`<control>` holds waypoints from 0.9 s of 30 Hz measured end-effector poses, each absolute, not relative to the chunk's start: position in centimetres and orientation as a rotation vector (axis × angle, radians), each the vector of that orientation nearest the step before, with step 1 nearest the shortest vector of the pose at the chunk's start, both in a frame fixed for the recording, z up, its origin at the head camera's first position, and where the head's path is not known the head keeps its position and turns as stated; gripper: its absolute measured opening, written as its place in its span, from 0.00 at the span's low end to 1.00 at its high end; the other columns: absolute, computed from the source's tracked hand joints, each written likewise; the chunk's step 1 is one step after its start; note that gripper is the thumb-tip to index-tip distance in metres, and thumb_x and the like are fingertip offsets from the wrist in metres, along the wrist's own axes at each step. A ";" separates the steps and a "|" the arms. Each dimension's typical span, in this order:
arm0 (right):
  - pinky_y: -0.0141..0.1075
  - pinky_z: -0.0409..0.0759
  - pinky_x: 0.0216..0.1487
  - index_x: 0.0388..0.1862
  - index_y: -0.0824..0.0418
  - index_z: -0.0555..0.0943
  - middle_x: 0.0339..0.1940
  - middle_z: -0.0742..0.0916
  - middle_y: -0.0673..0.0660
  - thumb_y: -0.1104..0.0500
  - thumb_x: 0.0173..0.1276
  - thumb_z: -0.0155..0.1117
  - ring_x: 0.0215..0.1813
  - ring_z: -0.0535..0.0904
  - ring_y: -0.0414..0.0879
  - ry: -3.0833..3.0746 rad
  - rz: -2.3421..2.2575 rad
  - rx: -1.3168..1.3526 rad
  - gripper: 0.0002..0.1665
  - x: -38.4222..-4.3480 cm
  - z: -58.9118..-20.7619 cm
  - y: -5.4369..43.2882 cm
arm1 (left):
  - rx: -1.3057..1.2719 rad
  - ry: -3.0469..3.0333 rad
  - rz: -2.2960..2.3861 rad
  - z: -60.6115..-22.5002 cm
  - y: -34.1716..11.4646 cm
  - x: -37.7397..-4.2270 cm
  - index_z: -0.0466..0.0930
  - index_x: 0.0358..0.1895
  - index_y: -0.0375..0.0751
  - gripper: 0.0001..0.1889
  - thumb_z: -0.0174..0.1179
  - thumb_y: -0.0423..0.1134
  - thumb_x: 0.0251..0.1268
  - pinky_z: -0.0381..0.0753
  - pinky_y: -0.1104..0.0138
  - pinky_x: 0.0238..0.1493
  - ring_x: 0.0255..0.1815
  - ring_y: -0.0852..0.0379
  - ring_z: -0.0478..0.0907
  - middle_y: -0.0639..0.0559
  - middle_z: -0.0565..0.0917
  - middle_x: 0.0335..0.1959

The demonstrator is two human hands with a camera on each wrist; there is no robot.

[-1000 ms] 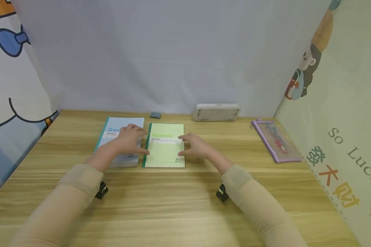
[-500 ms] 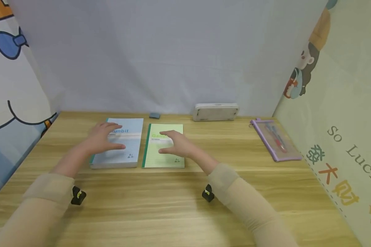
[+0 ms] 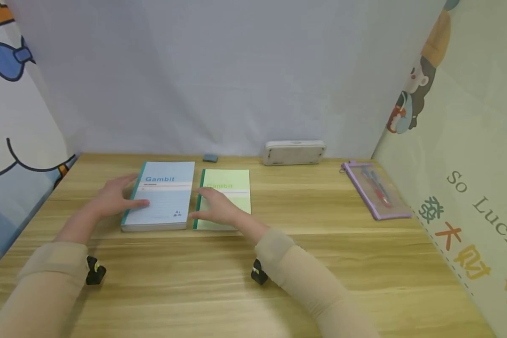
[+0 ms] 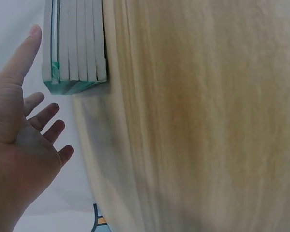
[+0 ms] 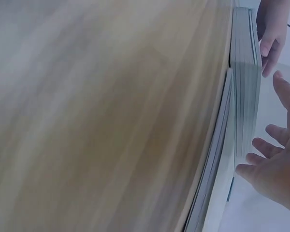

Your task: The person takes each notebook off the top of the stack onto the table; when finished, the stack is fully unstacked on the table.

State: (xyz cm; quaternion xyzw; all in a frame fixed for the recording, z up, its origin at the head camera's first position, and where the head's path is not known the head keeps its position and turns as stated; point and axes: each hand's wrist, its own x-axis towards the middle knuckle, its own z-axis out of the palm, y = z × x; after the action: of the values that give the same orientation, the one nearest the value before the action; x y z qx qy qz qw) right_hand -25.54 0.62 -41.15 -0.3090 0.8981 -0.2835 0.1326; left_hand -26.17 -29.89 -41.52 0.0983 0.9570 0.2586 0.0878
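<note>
A stack of blue "Gambit" notebooks (image 3: 169, 197) lies at the left of the table, its teal spine on the left side. My left hand (image 3: 113, 197) is at that spine, fingers spread, the thumb reaching over the cover's edge. In the left wrist view, several page blocks show in the stack (image 4: 79, 43), with the thumb beside it. To the right lies a thinner stack of green notebooks (image 3: 232, 180). Over its left part hovers my right hand (image 3: 217, 206), thumb and fingers apart, fingertips pointing at the gap between both stacks. Neither hand grips anything.
Behind the notebooks sits a small grey-blue eraser (image 3: 210, 158). A white pencil case (image 3: 294, 154) stands against the back curtain. Toward the right edge lies a purple-edged mesh pouch (image 3: 376, 192) with pens inside. Wooden tabletop (image 3: 186, 281) stretches in front.
My left hand has moved left, from between the two stacks across the blue notebooks to their spine. My right hand has moved left over the green ones. The notebooks have stayed in place.
</note>
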 end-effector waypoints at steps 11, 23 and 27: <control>0.39 0.56 0.72 0.76 0.58 0.53 0.76 0.58 0.60 0.40 0.65 0.60 0.76 0.51 0.50 2.622 -0.753 -0.850 0.48 -24.9 -41.8 -1.9 | 0.207 2.754 0.845 -42.9 -30.9 -26.2 0.42 0.74 0.33 0.56 0.59 0.67 0.55 0.54 0.34 0.61 0.68 0.22 0.47 0.21 0.49 0.69; 0.37 0.55 0.73 0.75 0.58 0.53 0.76 0.58 0.59 0.41 0.64 0.62 0.76 0.51 0.49 2.640 -0.716 -0.854 0.48 -24.9 -41.9 -2.0 | 0.216 2.788 0.840 -42.6 -30.7 -25.9 0.43 0.74 0.33 0.55 0.59 0.66 0.55 0.49 0.33 0.63 0.69 0.24 0.43 0.23 0.49 0.70; 0.37 0.55 0.73 0.75 0.58 0.54 0.76 0.59 0.59 0.41 0.64 0.62 0.76 0.52 0.49 2.651 -0.715 -0.849 0.48 -24.9 -41.9 -2.0 | 0.220 2.813 0.855 -42.4 -30.6 -26.0 0.44 0.74 0.34 0.54 0.60 0.65 0.55 0.47 0.33 0.63 0.70 0.24 0.42 0.23 0.47 0.71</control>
State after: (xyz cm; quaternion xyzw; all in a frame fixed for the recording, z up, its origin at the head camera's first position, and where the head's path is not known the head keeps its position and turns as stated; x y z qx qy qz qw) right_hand -24.89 -2.02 -41.92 -0.2927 0.9142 -0.2464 0.1335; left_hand -25.95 -30.56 -42.44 0.0743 0.9497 0.2887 0.0963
